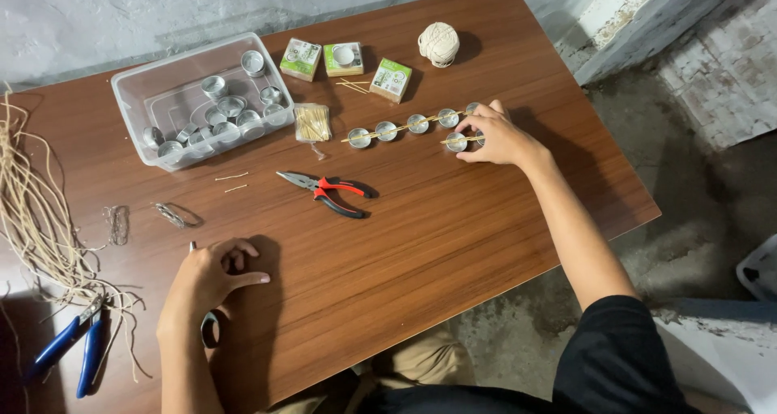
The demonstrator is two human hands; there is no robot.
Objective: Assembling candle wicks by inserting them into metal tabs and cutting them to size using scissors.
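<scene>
Right hand [495,135] is out at the far right, fingertips pinching a small metal cup [457,142] with a stick [463,139] across it, just right of the row of cups [402,127]. Best nudged gently, so the stick stays centred. Left hand [206,280] rests near, loosely curled; whether it grips anything, I can't tell. Pliers [328,191] lie between.

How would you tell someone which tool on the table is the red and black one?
Start at the clear plastic box of small metal cups at the back left of the wooden table. Just in front of it, near the table's middle, lie the pliers. They have red and black handles and lie alone, unlike the blue-handled tool at the left edge by the pale cords.
</scene>
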